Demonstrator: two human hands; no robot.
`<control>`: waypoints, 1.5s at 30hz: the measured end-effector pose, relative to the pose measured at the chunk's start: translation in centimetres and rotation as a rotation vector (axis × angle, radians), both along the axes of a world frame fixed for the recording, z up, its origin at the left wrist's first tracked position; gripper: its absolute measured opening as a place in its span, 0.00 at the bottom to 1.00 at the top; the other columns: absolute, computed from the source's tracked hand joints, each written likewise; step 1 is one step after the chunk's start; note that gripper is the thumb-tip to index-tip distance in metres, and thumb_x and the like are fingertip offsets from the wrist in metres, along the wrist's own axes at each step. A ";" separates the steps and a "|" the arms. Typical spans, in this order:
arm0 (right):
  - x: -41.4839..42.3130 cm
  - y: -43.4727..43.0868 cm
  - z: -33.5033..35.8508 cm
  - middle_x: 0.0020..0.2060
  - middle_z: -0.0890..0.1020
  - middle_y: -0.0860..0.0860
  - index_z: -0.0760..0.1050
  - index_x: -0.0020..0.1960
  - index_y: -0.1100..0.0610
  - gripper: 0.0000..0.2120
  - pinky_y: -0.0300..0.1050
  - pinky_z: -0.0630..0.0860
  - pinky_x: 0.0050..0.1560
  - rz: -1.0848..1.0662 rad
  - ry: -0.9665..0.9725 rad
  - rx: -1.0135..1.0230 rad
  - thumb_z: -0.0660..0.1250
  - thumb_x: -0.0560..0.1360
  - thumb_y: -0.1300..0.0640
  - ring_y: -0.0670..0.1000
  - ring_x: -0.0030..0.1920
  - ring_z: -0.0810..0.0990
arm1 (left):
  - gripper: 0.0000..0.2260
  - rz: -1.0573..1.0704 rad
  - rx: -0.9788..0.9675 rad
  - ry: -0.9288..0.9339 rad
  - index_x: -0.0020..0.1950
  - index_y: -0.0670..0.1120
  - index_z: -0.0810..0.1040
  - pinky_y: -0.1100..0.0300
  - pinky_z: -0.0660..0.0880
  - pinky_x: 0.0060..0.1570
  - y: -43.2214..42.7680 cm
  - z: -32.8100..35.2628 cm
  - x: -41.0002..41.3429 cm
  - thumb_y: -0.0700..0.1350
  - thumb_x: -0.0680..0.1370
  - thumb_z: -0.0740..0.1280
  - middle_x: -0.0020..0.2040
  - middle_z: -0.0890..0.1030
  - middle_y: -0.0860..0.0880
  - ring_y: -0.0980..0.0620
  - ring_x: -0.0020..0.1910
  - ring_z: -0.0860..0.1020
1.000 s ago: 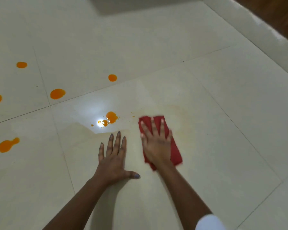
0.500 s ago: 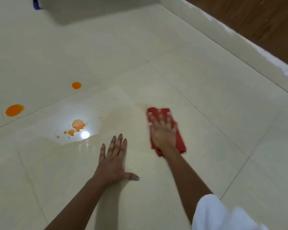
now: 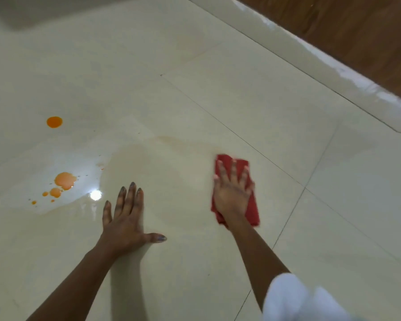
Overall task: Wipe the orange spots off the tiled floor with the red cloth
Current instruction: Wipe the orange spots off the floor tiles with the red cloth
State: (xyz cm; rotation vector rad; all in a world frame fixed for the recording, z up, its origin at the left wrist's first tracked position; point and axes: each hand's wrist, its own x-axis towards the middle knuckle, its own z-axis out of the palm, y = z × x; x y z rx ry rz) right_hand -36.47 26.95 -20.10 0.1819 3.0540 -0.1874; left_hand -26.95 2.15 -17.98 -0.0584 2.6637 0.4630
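Head view: well to the left of the red cloth (image 3: 252, 208), a cluster of orange spots (image 3: 64, 180) sits on the tiled floor (image 3: 218, 89), with a lone orange spot (image 3: 54, 122) farther up and left of the cloth. Nearer the cloth but apart from it, the left hand (image 3: 125, 218) lies flat, fingers straight, thumb out. On the cloth, the right hand (image 3: 233, 193) presses down, fingers spread. A white sleeve (image 3: 294, 297) shows below and right of the cloth.
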 end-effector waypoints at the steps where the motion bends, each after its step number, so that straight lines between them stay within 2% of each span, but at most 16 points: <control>1: 2.4 1.3 -0.1 0.76 0.54 0.51 0.49 0.75 0.41 0.23 0.68 0.50 0.69 -0.082 0.034 -0.015 0.45 0.80 0.44 0.61 0.75 0.48 | 0.64 -0.003 0.000 -0.008 0.71 0.50 0.27 0.45 0.31 0.68 0.1 0.2 0.0 0.84 0.46 0.43 0.68 0.22 0.55 0.55 0.67 0.22; 3: 8.9 0.9 0.2 0.74 0.61 0.55 0.55 0.74 0.44 0.24 0.71 0.57 0.65 -0.109 0.122 0.002 0.48 0.78 0.44 0.65 0.73 0.56 | 0.65 -0.014 -0.014 -0.032 0.71 0.49 0.27 0.44 0.32 0.68 0.4 0.8 -0.1 0.84 0.44 0.42 0.68 0.22 0.54 0.54 0.67 0.23; 5: 13.7 -2.4 0.1 0.71 0.67 0.56 0.60 0.72 0.46 0.25 0.72 0.62 0.62 0.044 0.098 -0.034 0.50 0.76 0.45 0.66 0.70 0.61 | 0.67 -0.017 -0.028 -0.037 0.71 0.46 0.27 0.43 0.33 0.68 0.7 1.1 -0.1 0.83 0.43 0.43 0.69 0.23 0.52 0.51 0.69 0.25; 9: 9.7 -4.9 0.5 0.70 0.69 0.53 0.65 0.70 0.42 0.23 0.70 0.63 0.62 0.348 0.107 0.013 0.51 0.75 0.44 0.63 0.70 0.63 | 0.65 -0.048 0.002 -0.012 0.75 0.46 0.35 0.46 0.34 0.69 1.4 1.3 0.5 0.82 0.47 0.44 0.72 0.29 0.50 0.53 0.69 0.27; 12: 8.2 0.0 -0.1 0.71 0.67 0.53 0.62 0.71 0.43 0.24 0.69 0.60 0.65 0.104 0.097 0.070 0.47 0.76 0.44 0.63 0.71 0.61 | 0.65 -0.133 0.037 -0.007 0.75 0.48 0.37 0.52 0.32 0.69 1.1 1.1 2.8 0.84 0.46 0.40 0.71 0.28 0.54 0.55 0.68 0.26; 15: 14.4 0.7 -0.2 0.72 0.65 0.55 0.61 0.73 0.45 0.25 0.71 0.59 0.63 -0.031 0.129 0.010 0.50 0.76 0.44 0.65 0.72 0.59 | 0.63 -0.137 0.032 0.010 0.75 0.46 0.37 0.54 0.32 0.68 -0.1 1.0 6.0 0.84 0.50 0.42 0.72 0.29 0.53 0.57 0.69 0.26; 18: 20.3 -5.1 0.6 0.72 0.65 0.56 0.61 0.72 0.46 0.26 0.72 0.59 0.63 0.223 0.066 -0.061 0.52 0.75 0.44 0.66 0.71 0.60 | 0.60 -0.141 0.027 0.036 0.74 0.45 0.37 0.57 0.30 0.68 -0.7 0.6 8.2 0.83 0.55 0.44 0.74 0.32 0.52 0.58 0.70 0.27; 20: 19.2 -7.8 0.6 0.72 0.64 0.54 0.60 0.72 0.44 0.25 0.72 0.59 0.64 0.443 0.101 -0.075 0.52 0.76 0.44 0.64 0.71 0.60 | 0.58 -0.122 0.019 0.044 0.74 0.45 0.38 0.57 0.30 0.68 -1.2 0.4 9.2 0.82 0.57 0.45 0.74 0.33 0.51 0.56 0.71 0.29; 24: 12.2 -7.5 0.5 0.72 0.65 0.53 0.60 0.72 0.42 0.23 0.69 0.59 0.66 0.415 0.074 -0.022 0.50 0.77 0.43 0.62 0.72 0.59 | 0.56 -0.043 -0.044 0.050 0.76 0.46 0.41 0.54 0.32 0.69 -3.5 0.3 10.8 0.82 0.58 0.46 0.76 0.36 0.51 0.54 0.73 0.32; 27: 13.1 -7.8 0.4 0.72 0.65 0.56 0.60 0.73 0.46 0.25 0.70 0.57 0.66 0.321 0.052 -0.039 0.50 0.77 0.43 0.64 0.72 0.58 | 0.57 0.017 -0.070 0.036 0.75 0.46 0.38 0.52 0.33 0.69 -5.1 0.7 12.0 0.82 0.57 0.43 0.75 0.35 0.52 0.54 0.73 0.32; 35: 17.3 -14.9 1.9 0.68 0.71 0.57 0.58 0.72 0.50 0.29 0.65 0.64 0.64 0.898 -0.109 -0.073 0.51 0.70 0.49 0.64 0.68 0.67 | 0.56 0.119 -0.066 0.019 0.71 0.47 0.29 0.54 0.29 0.67 -7.1 0.8 14.6 0.83 0.55 0.38 0.72 0.28 0.53 0.58 0.68 0.25; 36: 17.0 -14.9 1.9 0.68 0.71 0.57 0.58 0.72 0.51 0.29 0.63 0.65 0.65 0.936 -0.105 -0.125 0.51 0.71 0.51 0.62 0.68 0.67 | 0.56 0.118 -0.066 0.017 0.71 0.47 0.30 0.54 0.30 0.68 -7.3 0.7 14.8 0.82 0.56 0.38 0.72 0.28 0.53 0.58 0.68 0.25; 38: 16.3 -15.6 3.4 0.71 0.66 0.53 0.57 0.74 0.53 0.28 0.52 0.61 0.71 0.906 -0.193 -0.521 0.52 0.74 0.57 0.53 0.71 0.64 | 0.55 0.148 -0.049 0.027 0.72 0.48 0.31 0.53 0.30 0.68 -8.1 0.5 15.4 0.82 0.57 0.40 0.73 0.29 0.52 0.59 0.68 0.25; 41: 14.3 -16.8 6.3 0.67 0.64 0.37 0.60 0.72 0.50 0.29 0.27 0.59 0.63 0.526 -0.457 -1.197 0.55 0.73 0.64 0.29 0.63 0.63 | 0.56 0.203 0.000 0.053 0.73 0.47 0.35 0.54 0.32 0.69 -8.8 0.6 15.8 0.82 0.58 0.44 0.74 0.32 0.52 0.58 0.71 0.29; 43: 12.5 -17.0 6.5 0.68 0.64 0.39 0.60 0.71 0.51 0.27 0.28 0.57 0.66 0.371 -0.483 -1.398 0.55 0.73 0.64 0.31 0.65 0.63 | 0.57 0.244 -0.010 0.060 0.74 0.46 0.36 0.54 0.33 0.69 -9.7 0.7 16.2 0.82 0.57 0.43 0.74 0.33 0.52 0.56 0.72 0.31; 45: 10.8 -16.5 6.1 0.71 0.63 0.45 0.60 0.72 0.53 0.24 0.37 0.55 0.71 0.256 -0.406 -1.352 0.55 0.77 0.61 0.41 0.71 0.60 | 0.58 0.265 -0.031 0.048 0.74 0.45 0.36 0.54 0.32 0.68 -10.6 1.0 16.5 0.83 0.56 0.42 0.74 0.32 0.51 0.54 0.72 0.31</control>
